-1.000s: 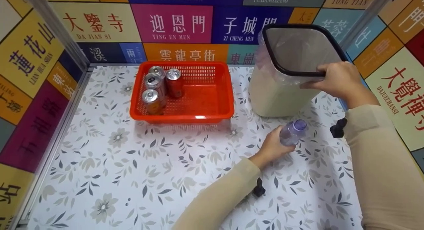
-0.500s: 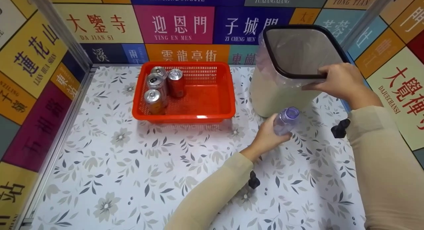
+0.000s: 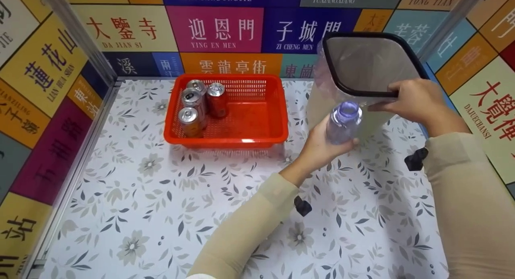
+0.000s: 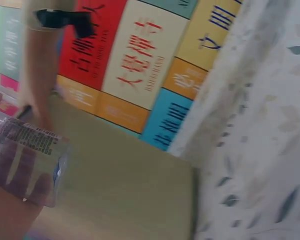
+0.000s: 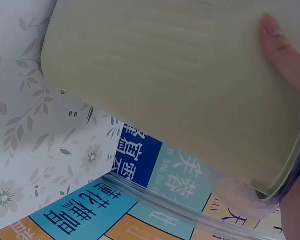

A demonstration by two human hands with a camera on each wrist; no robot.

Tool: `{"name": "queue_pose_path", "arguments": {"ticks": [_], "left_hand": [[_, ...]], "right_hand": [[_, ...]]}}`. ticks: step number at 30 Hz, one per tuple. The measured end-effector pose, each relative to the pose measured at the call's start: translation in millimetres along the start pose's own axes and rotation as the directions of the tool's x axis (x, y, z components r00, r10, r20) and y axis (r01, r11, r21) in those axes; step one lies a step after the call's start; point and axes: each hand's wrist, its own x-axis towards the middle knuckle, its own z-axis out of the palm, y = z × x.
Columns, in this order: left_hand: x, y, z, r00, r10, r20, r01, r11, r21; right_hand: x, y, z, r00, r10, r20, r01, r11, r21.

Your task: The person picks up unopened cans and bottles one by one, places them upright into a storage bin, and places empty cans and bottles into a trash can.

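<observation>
A clear plastic bottle point(image 3: 343, 125) with a purple tint and no cap is gripped by my left hand point(image 3: 320, 146), neck up, in front of the trash can. In the left wrist view the bottle point(image 4: 27, 155) shows a printed label, with fingers seen through it. My right hand point(image 3: 418, 100) holds the near right part of the black rim of a pale trash can point(image 3: 372, 122), lined with a clear bag. The right wrist view shows the can's side wall point(image 5: 155, 75) with the thumb point(image 5: 277, 47) lying on it.
Left of the can stands a red plastic basket point(image 3: 253, 140). Several drink cans point(image 3: 189, 117) stand upright in its left part. A floral cloth point(image 3: 181, 214) covers the table, and printed panels point(image 3: 215, 29) rise behind and at both sides.
My left hand has lifted the bottle and carried it away from me, toward the trash can's rim. The right hand has kept its hold on the rim.
</observation>
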Motion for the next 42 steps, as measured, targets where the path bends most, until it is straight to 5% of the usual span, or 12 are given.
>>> {"name": "queue_pose_path", "arguments": {"ticks": [8, 12, 18, 24, 30, 36, 42], "left_hand": [[37.0, 67.6, -31.0, 1.000, 0.009, 0.003, -0.009, 1.000, -0.018], [60.3, 91.2, -46.6, 0.999, -0.032, -0.007, 0.032, 0.999, -0.014], [94.0, 115.6, -64.5, 1.000, -0.001, -0.028, 0.002, 1.000, 0.018], [127.4, 115.0, -68.6, 0.999, -0.007, -0.037, 0.008, 0.999, 0.039], [150.6, 106.4, -61.8, 0.990, -0.104, -0.090, 0.107, 0.994, 0.031], [161.1, 101.2, -50.9, 0.989, -0.122, -0.082, 0.123, 0.992, 0.012], [170.2, 92.2, -38.0, 0.984, -0.148, -0.097, 0.161, 0.976, 0.146]], "right_hand": [[2.7, 4, -3, 1.000, -0.002, -0.003, 0.002, 1.000, -0.020], [4.0, 4, -2, 1.000, 0.002, 0.011, -0.002, 1.000, -0.003], [6.0, 1, -1, 1.000, 0.008, 0.030, -0.008, 1.000, -0.003], [4.9, 0, 0, 0.998, 0.028, 0.049, -0.028, 1.000, 0.006], [3.3, 3, -2, 0.999, 0.040, 0.036, -0.041, 0.999, 0.022], [4.0, 2, 1, 1.000, 0.023, 0.020, -0.023, 1.000, 0.005], [5.8, 3, 1, 1.000, 0.003, 0.001, -0.003, 1.000, -0.025]]}}
